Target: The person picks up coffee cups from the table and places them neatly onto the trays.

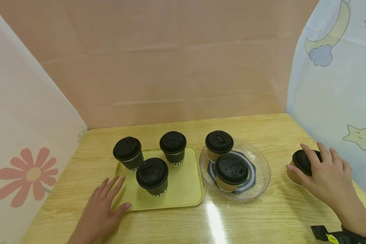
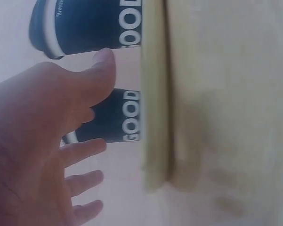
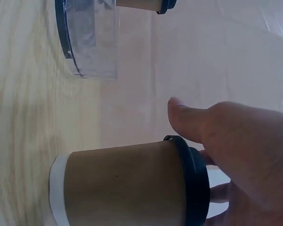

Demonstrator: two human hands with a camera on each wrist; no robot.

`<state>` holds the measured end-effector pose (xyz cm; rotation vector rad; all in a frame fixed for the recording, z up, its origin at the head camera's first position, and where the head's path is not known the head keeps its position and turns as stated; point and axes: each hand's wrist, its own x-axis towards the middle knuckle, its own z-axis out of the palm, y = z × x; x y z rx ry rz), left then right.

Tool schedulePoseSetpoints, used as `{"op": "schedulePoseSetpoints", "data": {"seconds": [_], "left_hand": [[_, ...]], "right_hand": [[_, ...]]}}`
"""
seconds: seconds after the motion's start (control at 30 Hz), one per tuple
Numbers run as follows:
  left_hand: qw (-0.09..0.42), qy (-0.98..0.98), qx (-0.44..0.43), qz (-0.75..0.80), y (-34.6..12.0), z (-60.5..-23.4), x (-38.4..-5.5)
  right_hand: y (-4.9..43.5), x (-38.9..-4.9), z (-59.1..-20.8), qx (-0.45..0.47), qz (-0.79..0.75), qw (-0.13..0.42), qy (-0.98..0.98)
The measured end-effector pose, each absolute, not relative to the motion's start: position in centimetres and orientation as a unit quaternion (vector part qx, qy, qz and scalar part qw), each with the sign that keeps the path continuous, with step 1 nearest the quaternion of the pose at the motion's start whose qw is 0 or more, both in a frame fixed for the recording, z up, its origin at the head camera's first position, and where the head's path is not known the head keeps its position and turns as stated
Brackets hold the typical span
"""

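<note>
My right hand [image 1: 330, 178] hovers over a brown paper cup [image 3: 127, 186] with a black lid [image 3: 197, 183] at the table's right. Its thumb stands off the cup's side; the other fingers spread behind the lid, and whether they touch it is hidden. My left hand [image 1: 99, 208] is spread at the near left corner of a yellow tray [image 1: 186, 189], holding nothing. Nearest to it is a black cup [image 1: 160, 190] with a black lid, in front of two similar ones, a left cup [image 1: 134, 162] and a back cup [image 1: 175, 158], on the tray.
Between tray and right hand sits a round clear plastic dish [image 1: 263, 173]. Inside it are two brown lidded cups, a back one [image 1: 212, 156] and a front one [image 1: 225, 185]. A hanging cloth [image 1: 183, 67] closes off the back; printed sheets stand at both sides.
</note>
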<state>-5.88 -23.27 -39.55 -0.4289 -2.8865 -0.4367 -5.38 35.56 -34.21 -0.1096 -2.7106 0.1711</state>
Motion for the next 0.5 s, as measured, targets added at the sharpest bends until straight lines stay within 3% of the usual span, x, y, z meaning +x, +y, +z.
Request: {"op": "schedulePoseSetpoints", "data": {"seconds": [0.17, 0.5], "left_hand": [[0.152, -0.967, -0.154, -0.134, -23.3, -37.9, -5.8], [0.247, -0.940, -0.200, -0.127, -21.2, -34.0, -4.7]], "right_hand": [[36.2, -5.3, -34.9, -0.038, 0.061, 0.180, -0.981], [36.9, -5.4, -35.6, 0.029, 0.063, 0.204, -0.977]]}}
